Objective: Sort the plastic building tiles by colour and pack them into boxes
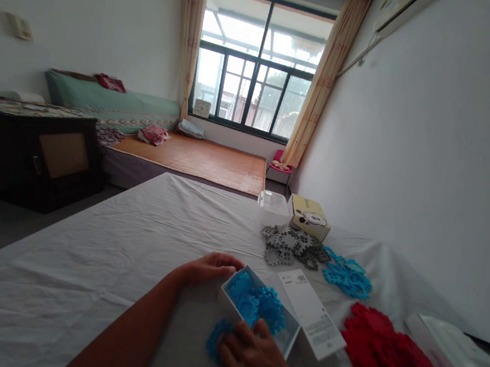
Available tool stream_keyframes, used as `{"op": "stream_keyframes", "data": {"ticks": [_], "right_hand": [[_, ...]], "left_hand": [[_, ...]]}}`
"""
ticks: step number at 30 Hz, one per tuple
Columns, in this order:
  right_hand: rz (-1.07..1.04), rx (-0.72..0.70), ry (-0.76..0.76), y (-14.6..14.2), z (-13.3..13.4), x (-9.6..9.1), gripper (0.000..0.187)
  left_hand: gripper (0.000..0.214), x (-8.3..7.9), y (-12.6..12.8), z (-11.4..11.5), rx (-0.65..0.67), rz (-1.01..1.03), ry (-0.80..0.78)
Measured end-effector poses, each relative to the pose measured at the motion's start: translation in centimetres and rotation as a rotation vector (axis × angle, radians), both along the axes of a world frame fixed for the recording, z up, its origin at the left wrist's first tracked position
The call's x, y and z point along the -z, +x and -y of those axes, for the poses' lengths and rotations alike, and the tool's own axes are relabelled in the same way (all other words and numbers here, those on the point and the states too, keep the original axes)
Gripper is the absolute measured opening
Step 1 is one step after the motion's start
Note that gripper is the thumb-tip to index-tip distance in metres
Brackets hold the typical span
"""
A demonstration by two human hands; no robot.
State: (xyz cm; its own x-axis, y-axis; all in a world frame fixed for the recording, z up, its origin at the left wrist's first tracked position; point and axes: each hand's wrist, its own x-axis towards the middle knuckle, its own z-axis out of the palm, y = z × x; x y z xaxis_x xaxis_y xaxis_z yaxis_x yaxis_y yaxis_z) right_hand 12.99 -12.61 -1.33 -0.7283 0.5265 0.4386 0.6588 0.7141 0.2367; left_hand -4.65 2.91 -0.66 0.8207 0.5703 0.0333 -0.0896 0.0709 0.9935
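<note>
A small white box (291, 341) lies open on the white sheet, with several blue gear-edged plastic pieces (249, 304) heaped inside. My left hand (213, 266) is closed around its far left end. Low in front of the near side, my right hand (252, 353) has its fingers curled, pinching a blue gear-edged piece (216, 339) just outside the box; the fingers hide part of that piece. Right of the box lies a white printed box lid (311, 312), close against it.
Grey gear-edged pieces (286, 246), more blue ones (347, 276) and a red pile (392, 365) lie around the right side. Behind stand a clear plastic container (273, 207) and a yellow cartoon box (310, 216). A white box (456, 362) sits at far right by the wall.
</note>
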Motion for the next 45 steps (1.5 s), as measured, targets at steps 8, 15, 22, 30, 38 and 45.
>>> {"op": "stream_keyframes", "data": {"ticks": [8,15,22,30,38,45], "right_hand": [[-0.061,-0.066,0.06,-0.7,0.2,1.7,0.019],[-0.218,0.075,-0.206,2.3,0.3,-4.3,0.005],[-0.35,0.378,-0.515,7.8,-3.1,-6.3,0.026],[-0.419,0.409,-0.623,7.6,-2.6,-5.5,0.01],[-0.183,0.541,-0.392,7.2,-4.7,-7.0,0.023],[-0.09,0.197,-0.492,3.0,-5.5,-5.5,0.04]], "left_hand": [[0.044,0.0,0.1,0.0,0.002,0.001,0.014],[0.044,-0.2,0.1,0.1,0.003,0.003,0.039],[0.044,-0.6,0.0,0.1,0.014,-0.02,0.037],[0.044,-0.5,0.0,0.1,0.004,-0.027,0.04],[0.044,-0.6,0.0,-0.1,0.021,-0.02,0.046],[0.041,-0.4,0.0,-0.4,-0.005,-0.037,0.088]]}}
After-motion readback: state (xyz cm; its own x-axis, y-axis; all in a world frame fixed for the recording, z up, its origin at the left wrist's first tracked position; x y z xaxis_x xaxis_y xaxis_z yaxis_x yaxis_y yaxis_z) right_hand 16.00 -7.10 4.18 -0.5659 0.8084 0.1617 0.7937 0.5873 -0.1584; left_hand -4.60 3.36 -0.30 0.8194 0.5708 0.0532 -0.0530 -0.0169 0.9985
